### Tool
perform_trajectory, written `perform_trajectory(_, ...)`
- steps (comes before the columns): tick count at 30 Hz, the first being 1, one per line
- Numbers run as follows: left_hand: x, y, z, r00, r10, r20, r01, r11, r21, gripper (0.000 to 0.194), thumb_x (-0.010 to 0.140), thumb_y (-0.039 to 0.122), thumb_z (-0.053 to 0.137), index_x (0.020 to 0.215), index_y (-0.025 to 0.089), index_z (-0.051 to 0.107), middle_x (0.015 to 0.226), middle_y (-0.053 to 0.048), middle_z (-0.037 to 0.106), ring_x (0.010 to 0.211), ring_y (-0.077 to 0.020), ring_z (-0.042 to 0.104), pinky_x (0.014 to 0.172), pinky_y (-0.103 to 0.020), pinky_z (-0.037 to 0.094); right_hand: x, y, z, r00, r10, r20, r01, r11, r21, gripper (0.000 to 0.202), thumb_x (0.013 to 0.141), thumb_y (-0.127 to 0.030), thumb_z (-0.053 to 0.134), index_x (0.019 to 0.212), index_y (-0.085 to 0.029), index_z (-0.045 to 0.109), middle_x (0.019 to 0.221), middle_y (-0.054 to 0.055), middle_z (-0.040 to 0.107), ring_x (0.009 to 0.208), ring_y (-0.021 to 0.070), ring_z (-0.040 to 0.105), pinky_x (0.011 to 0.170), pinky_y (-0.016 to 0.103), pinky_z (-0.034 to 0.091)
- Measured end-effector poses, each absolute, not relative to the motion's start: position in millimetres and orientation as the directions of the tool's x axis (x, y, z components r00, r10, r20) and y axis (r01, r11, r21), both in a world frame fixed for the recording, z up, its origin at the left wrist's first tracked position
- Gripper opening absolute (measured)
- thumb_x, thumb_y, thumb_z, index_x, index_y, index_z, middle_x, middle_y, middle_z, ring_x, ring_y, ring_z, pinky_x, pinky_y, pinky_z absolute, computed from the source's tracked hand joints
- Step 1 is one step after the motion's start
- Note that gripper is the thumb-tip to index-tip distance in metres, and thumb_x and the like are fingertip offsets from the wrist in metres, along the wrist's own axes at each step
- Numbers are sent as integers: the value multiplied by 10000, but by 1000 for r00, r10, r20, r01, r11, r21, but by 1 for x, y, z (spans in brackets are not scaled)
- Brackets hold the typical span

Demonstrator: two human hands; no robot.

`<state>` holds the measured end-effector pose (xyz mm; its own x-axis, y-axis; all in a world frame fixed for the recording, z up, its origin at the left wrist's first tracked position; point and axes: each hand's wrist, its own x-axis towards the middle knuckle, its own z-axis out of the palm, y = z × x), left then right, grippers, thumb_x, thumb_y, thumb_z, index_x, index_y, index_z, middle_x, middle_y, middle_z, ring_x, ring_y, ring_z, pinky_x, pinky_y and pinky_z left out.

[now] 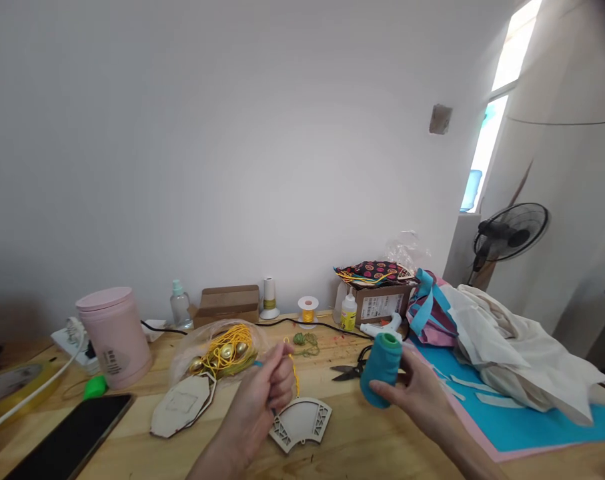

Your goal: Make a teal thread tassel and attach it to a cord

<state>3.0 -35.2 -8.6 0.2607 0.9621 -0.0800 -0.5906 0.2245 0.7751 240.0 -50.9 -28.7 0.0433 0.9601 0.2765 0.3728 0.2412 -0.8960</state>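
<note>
My right hand point(412, 393) grips a cone of teal-blue thread point(382, 367), tilted slightly and held above the table. My left hand point(269, 393) is closed in a fist with the thumb uppermost; what lies inside its fingers is hidden. Right beside it, a yellow cord point(296, 377) runs down to a fan-shaped wooden piece point(302, 421) with cut-out sides, lying flat on the table. Dark scissors point(349, 372) rest behind the thread cone.
Left stand a pink canister point(115, 340), a black phone point(69, 437) and an octagonal piece point(182, 405) before a bag of yellow cords point(229, 347). Behind are a yellow spool point(308, 310), a glue bottle point(349, 312) and a glue gun point(382, 327). Right lies white cloth point(512, 347) over blue sheets point(522, 427).
</note>
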Motion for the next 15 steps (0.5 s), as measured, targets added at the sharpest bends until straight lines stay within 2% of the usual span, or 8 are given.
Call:
perform_trajectory(3,11,-37,-25,262,960,-97,-438,208,875,310,712,444,550,777,143,507,435,124,175,375,-22,74,340,-159,49,222,-47,-45,-10,966,259,397,242,-886,346,589,-244,649,913,-180,546,793,31,655,719,205,612,633,309,500)
perform_trajectory(6,18,-37,-36,295,947,-130,-225,201,953,447,636,495,593,886,132,518,392,137,220,349,-21,86,343,-177,47,216,-45,-64,13,971,239,439,209,-874,360,590,-260,643,930,-195,544,801,28,659,680,199,616,602,297,497)
perform_trajectory(10,37,-33,-45,352,931,-97,-7,106,994,555,582,387,672,1030,105,502,377,138,271,343,-33,165,366,-194,128,213,-45,-78,59,968,245,512,182,-840,402,591,-299,637,971,-217,532,817,27,660,672,209,616,574,297,485)
perform_trajectory(13,54,-30,-49,360,932,-47,34,37,999,526,576,271,689,1050,117,519,416,124,283,403,-47,226,418,-194,174,213,-47,-77,52,967,250,546,182,-818,435,605,-310,625,1017,-223,515,878,34,646,745,215,610,613,305,481)
perform_trajectory(15,62,-29,-52,350,936,-35,34,25,999,511,574,242,689,1049,132,534,437,114,289,429,-56,247,438,-196,183,220,-50,-71,36,962,271,558,206,-804,545,567,-281,655,1082,-228,483,970,44,620,833,221,589,671,316,477)
